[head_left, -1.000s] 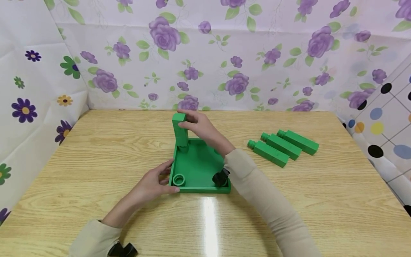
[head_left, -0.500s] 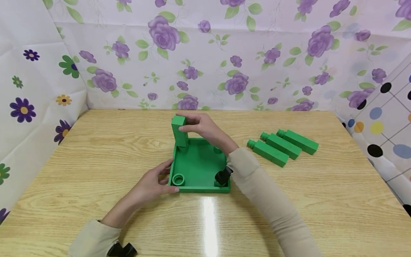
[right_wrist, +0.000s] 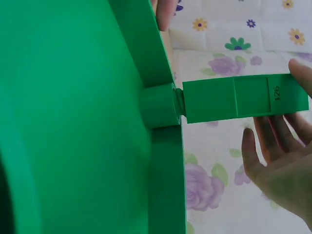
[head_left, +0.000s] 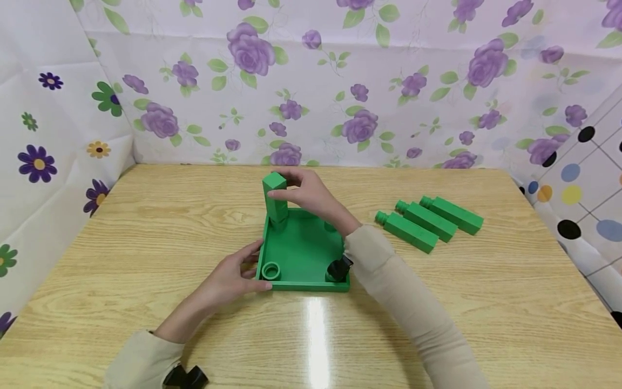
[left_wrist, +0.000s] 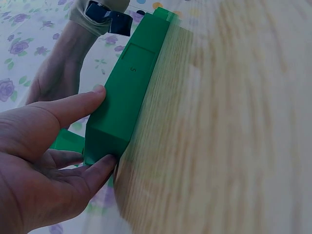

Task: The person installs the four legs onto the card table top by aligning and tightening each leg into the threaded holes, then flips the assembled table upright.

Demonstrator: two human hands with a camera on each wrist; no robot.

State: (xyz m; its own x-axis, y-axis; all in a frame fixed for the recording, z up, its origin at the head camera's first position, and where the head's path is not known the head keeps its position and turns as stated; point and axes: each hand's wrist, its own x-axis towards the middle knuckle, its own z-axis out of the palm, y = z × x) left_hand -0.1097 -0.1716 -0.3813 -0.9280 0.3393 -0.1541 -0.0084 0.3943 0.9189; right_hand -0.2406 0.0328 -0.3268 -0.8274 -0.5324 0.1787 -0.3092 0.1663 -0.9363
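A green square tray (head_left: 305, 251) lies on the table with its raised rim upward and round sockets at its corners. Above the far-left socket (right_wrist: 161, 106) stands a green square-sided leg (head_left: 276, 202), its threaded end in the socket mouth and part of the thread showing. My right hand (head_left: 312, 194) pinches this leg near its top between thumb and fingers. Around the near-left corner of the tray, my left hand (head_left: 227, 281) grips, thumb on the front wall and fingers along the left side. Seen from the left wrist, the thumb and fingertips touch the tray's outer wall (left_wrist: 119, 97).
Three more green legs (head_left: 410, 232) with threaded ends lie side by side on the wooden table (head_left: 184, 216), right of the tray. Flowered cloth (head_left: 316, 108) hangs behind the table. A black wrist camera (head_left: 339, 267) on the right arm overlaps the near-right socket.
The leg has turned about its long axis, so one edge of its top now faces forward. My right hand shifts slightly with it. My left hand keeps its place on the tray corner.
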